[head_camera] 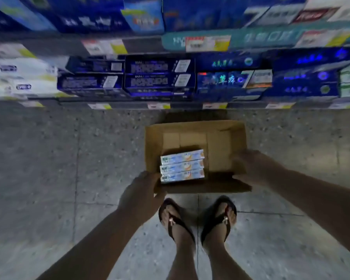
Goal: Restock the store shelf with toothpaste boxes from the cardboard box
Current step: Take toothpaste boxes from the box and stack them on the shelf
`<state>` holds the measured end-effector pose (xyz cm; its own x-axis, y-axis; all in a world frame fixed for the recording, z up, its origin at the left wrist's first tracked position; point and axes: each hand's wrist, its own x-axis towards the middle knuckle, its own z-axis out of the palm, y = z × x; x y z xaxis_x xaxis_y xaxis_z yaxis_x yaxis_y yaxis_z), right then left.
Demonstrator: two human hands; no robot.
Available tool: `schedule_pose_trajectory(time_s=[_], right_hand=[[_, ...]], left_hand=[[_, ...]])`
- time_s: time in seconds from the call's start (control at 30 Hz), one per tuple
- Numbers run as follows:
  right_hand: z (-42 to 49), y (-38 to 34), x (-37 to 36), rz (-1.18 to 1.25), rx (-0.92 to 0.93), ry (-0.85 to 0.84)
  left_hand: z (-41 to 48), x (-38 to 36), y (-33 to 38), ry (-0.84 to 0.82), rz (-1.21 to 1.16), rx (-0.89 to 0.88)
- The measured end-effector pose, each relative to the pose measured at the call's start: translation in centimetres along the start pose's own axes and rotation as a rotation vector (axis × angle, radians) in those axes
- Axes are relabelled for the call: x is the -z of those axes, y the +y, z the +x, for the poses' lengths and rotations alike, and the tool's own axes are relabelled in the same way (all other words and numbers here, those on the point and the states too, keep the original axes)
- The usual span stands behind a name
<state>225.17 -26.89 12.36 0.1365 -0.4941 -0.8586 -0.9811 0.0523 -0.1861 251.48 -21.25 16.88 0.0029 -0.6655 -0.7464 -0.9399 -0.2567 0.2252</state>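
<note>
Three glossy oblong toothpaste boxes (182, 166) flat inside brown cardboard box (220, 146).

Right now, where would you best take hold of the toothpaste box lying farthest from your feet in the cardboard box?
Probably by its right end, coming down from above on the right. The farthest toothpaste box lies flat with its near long side against a neighbour. The floor of the cardboard box is bare to its right and behind it, which leaves room for fingers.
</note>
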Motion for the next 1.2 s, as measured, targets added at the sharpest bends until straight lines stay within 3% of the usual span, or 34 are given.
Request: schedule_pose_trajectory(time_s=[0.37,0.6,1.2], right_hand=[[14.2,-1.7,-7.5,-0.090,0.123,0.061],[20.7,-2.4,-10.3,-0.187,0.226,0.087],[25.7,-1.7,-11.9,-0.246,0.350,0.121]], left_hand=[[10.3,-10.9,-6.7,-0.023,-0.016,-0.023],[15.2,-14.3,-7.4,0.005,-0.064,-0.040],[20.1,-16.7,-8.1,0.029,-0.019,-0.049]])
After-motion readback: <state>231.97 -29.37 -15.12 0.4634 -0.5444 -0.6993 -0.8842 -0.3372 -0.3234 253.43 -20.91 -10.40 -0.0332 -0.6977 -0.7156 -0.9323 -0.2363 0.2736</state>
